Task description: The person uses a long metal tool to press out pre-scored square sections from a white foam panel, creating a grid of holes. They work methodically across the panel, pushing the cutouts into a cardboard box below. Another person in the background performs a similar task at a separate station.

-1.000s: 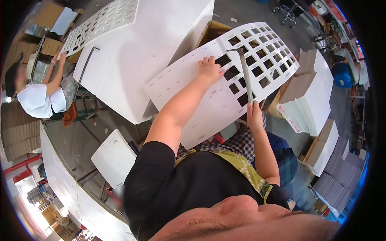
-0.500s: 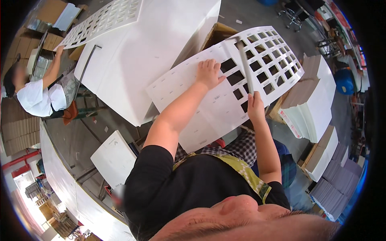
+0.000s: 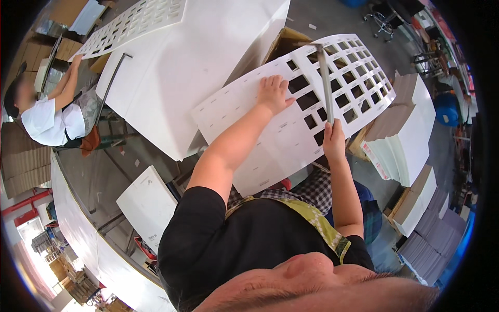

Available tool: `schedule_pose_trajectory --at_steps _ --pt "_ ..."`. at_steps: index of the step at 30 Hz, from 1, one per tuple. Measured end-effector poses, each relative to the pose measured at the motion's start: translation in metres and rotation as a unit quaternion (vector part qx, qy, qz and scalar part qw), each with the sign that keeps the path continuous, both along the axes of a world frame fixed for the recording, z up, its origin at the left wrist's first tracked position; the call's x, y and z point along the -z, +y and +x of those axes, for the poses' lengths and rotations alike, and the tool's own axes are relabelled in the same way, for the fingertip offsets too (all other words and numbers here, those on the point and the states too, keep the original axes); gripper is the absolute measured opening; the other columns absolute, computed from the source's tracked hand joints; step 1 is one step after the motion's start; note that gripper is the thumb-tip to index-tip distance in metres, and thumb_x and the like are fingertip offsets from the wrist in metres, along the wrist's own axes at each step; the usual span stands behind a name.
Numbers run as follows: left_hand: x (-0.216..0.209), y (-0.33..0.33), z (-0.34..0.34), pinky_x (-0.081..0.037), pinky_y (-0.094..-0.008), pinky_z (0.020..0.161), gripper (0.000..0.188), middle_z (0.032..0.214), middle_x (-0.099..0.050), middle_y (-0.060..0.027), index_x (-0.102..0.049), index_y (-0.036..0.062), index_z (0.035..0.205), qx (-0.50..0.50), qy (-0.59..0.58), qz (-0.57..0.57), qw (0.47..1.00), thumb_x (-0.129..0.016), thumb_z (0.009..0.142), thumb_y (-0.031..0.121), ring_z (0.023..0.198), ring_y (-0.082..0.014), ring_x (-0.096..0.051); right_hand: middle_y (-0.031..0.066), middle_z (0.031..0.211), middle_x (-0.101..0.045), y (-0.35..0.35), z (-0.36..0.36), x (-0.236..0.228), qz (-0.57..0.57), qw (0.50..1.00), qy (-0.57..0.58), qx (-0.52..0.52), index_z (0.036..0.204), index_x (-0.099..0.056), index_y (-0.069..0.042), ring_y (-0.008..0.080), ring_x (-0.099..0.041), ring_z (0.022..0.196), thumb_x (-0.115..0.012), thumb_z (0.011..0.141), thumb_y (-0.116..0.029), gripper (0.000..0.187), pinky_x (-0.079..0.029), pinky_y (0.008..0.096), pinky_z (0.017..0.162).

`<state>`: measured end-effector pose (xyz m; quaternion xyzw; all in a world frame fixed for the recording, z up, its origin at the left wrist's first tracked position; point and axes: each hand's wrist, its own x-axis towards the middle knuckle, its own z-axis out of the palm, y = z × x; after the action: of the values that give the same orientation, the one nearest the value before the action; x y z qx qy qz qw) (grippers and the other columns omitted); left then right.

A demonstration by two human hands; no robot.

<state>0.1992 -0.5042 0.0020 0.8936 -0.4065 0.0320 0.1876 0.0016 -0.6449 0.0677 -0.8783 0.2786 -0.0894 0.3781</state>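
Note:
A large white board (image 3: 244, 140) lies slanted in front of me, with rows of square cut-out openings over its far right part and uncut board on the left. My left hand (image 3: 273, 94) rests palm down on it with fingers spread, just left of the openings. In my right hand (image 3: 333, 138) is the lower end of a long grey handle, which belongs to a hammer-like tool (image 3: 326, 86). Its thin crosswise head is held over the upper rows of openings. Blur hides whether that head touches the board.
A big white stack of sheets (image 3: 208, 57) stands behind on the left. Further left, another person (image 3: 52, 117) handles a perforated board (image 3: 138, 23). Piled white boards (image 3: 403, 138) stand at the right. An open brown carton (image 3: 283, 44) shows behind my board.
The tool has shifted a little right, its head also slightly up. A further square opening now shows near the board's far edge, beyond my left hand. The other person's arms have moved slightly.

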Motion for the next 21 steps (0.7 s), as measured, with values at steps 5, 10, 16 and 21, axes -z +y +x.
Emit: schedule_pose_trajectory --at_steps 5,10,16,21 --pt "-0.026 -0.019 0.013 -0.035 -0.0481 0.093 0.05 0.118 -0.049 -0.0108 -0.056 0.0172 0.117 -0.033 0.073 0.038 0.996 -0.063 0.078 0.048 0.114 -0.0306 -0.044 0.031 0.084 -0.057 -0.012 -0.023 0.036 0.003 0.999 0.041 0.01 0.101 -0.048 0.003 0.0495 -0.054 0.08 -0.046 0.096 -0.025 0.028 -0.042 0.0507 0.067" --pt "-0.019 -0.047 0.05 -0.043 -0.0509 0.088 0.042 0.121 -0.049 -0.0162 -0.066 0.0187 0.11 -0.08 0.138 0.097 0.982 -0.057 0.08 0.047 0.113 -0.0352 -0.048 0.0317 0.087 -0.057 -0.022 -0.022 0.069 0.036 0.999 0.026 0.022 0.102 -0.05 0.004 0.05 -0.053 0.084 -0.045 0.095 -0.024 0.029 -0.043 0.0487 0.071" --pt "-0.03 -0.069 0.046 -0.033 -0.0448 0.096 0.046 0.129 -0.044 -0.0093 -0.067 0.0146 0.113 -0.089 0.159 0.167 0.969 -0.056 0.081 0.046 0.121 -0.0274 -0.037 0.0128 0.07 -0.049 -0.032 -0.028 0.079 0.097 0.995 0.016 0.036 0.09 -0.049 0.003 0.0245 -0.045 0.063 -0.043 0.098 -0.026 0.031 -0.04 0.0373 0.06" --pt "-0.013 -0.059 0.046 -0.031 -0.0446 0.096 0.044 0.129 -0.044 -0.0091 -0.066 0.0185 0.113 -0.082 0.132 0.097 0.983 -0.062 0.079 0.047 0.12 -0.0271 -0.037 0.002 0.061 -0.041 -0.032 -0.023 0.092 0.043 0.998 -0.051 0.009 0.083 -0.049 -0.001 0.0123 -0.038 0.052 -0.043 0.099 -0.029 0.032 -0.033 0.0294 0.048"
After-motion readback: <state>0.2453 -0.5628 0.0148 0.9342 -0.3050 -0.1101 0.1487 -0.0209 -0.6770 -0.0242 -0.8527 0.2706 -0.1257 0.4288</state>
